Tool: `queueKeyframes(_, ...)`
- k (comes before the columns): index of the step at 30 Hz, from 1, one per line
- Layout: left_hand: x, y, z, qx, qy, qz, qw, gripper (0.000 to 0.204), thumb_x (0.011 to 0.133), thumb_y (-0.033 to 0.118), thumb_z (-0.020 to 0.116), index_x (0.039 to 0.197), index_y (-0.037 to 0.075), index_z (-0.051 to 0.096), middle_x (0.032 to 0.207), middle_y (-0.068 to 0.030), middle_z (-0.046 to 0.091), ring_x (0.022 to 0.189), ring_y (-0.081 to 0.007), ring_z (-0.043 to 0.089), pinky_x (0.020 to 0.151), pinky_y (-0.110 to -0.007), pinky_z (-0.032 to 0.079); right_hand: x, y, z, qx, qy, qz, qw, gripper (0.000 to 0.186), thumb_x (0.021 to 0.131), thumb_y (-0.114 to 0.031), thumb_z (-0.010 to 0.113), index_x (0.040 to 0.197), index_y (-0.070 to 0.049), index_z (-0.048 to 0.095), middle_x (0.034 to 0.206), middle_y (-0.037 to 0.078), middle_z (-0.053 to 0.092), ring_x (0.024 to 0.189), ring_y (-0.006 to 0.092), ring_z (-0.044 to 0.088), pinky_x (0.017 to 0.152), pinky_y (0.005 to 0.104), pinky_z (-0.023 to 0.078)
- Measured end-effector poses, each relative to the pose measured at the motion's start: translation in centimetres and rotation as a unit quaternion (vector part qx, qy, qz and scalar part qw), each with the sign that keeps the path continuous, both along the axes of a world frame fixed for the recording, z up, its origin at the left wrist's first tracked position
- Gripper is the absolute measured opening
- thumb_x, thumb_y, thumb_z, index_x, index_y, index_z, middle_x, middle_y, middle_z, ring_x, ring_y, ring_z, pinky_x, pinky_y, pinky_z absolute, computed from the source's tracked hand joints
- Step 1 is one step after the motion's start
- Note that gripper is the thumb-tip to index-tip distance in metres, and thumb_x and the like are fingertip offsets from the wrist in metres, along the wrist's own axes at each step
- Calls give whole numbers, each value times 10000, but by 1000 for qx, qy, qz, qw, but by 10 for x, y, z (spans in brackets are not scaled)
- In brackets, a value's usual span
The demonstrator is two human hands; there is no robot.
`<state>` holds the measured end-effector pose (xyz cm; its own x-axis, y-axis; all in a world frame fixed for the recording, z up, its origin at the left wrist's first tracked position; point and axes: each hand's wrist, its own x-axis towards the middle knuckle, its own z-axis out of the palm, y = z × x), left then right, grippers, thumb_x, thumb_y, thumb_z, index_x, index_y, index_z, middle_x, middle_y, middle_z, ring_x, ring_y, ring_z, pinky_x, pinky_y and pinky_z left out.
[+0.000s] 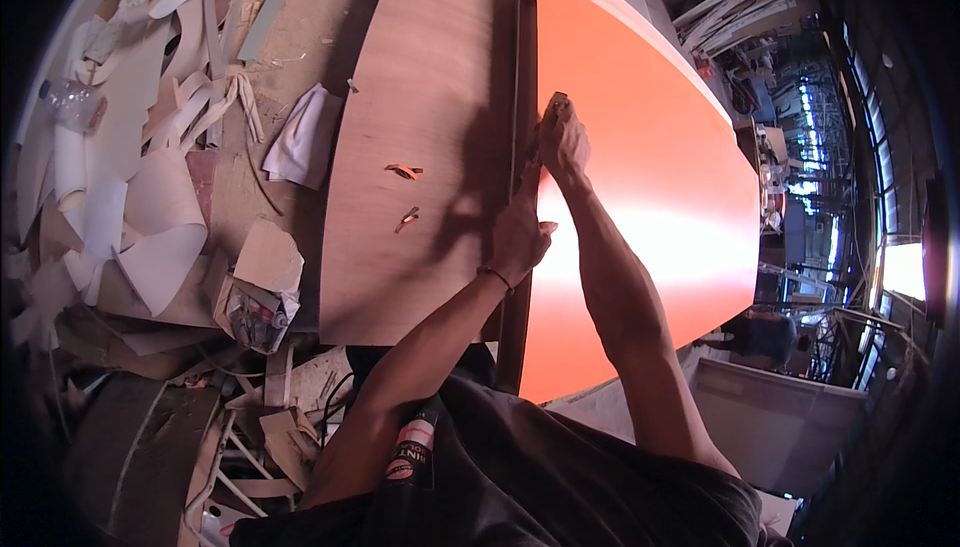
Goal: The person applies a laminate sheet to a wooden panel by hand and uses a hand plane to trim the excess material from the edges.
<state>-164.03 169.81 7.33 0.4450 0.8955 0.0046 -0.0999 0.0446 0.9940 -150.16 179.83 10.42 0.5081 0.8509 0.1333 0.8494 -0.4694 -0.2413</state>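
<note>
A long dark straight bar [525, 57] runs lengthwise between a bare brown board [420, 77] and a glossy orange sheet [620, 97]. My left hand [518, 244] is closed over the bar, its thumb reaching onto the orange side. Farther along, my right hand [564, 147] is closed in a fist over the orange sheet, right beside the bar. A small brownish thing shows at the top of that fist; its kind is not clear. Two small orange-and-dark scraps [404, 173] lie on the brown board.
Curled offcuts [160, 197] and a clear plastic bottle [75, 105] are heaped at the left. A white cloth [298, 135] lies beside the board. Near my left arm stands a bag of scraps [262, 307]. Stacked strips [735, 12] lie at the far right.
</note>
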Motion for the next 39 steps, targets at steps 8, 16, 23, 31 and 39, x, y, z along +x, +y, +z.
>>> queueKeyframes(8, 8, 12, 2, 1, 41, 10, 999, 1035, 762, 3, 732, 1613, 157, 162, 1437, -209, 532, 1009, -481, 647, 808, -528, 553, -14, 11, -3, 52, -67, -28, 996, 228, 1058, -303, 391, 1076, -101, 497, 798, 229, 700, 758, 474, 672, 674, 568, 502)
queueKeyframes(16, 9, 16, 1, 7, 36, 10, 999, 1053, 740, -26, 761, 1609, 117, 183, 1480, -201, 492, 1099, -466, 620, 862, -503, 550, 7, 23, -7, -29, -77, 48, 995, 280, 1045, -342, 398, 1086, -98, 529, 844, 240, 703, 817, 469, 681, 710, 588, 511)
queueKeyframes(23, 19, 42, -2, 50, 43, 46, 997, 1003, 740, -2, 800, 1581, 69, 259, 1304, -227, 609, 1017, -439, 659, 804, -480, 559, 7, 30, -10, 54, -55, -36, 996, 291, 1069, -370, 366, 1070, -124, 522, 848, 206, 702, 827, 463, 678, 706, 572, 519)
queueKeyframes(31, 18, 54, 6, -27, 111, -23, 993, 1031, 725, -7, 813, 1588, 102, 262, 1166, -225, 672, 973, -434, 676, 796, -479, 566, 3, 36, -8, 10, -57, 6, 998, 227, 1056, -327, 404, 1030, -123, 498, 797, 196, 686, 767, 445, 673, 668, 564, 496)
queueKeyframes(39, 28, 59, -1, 7, 39, 32, 999, 908, 758, -2, 792, 1534, 92, 329, 1175, -235, 666, 1038, -447, 652, 838, -495, 550, 3, 40, -6, 55, -46, -17, 997, 258, 1058, -364, 428, 1027, -115, 486, 788, 194, 680, 777, 443, 675, 665, 553, 505)
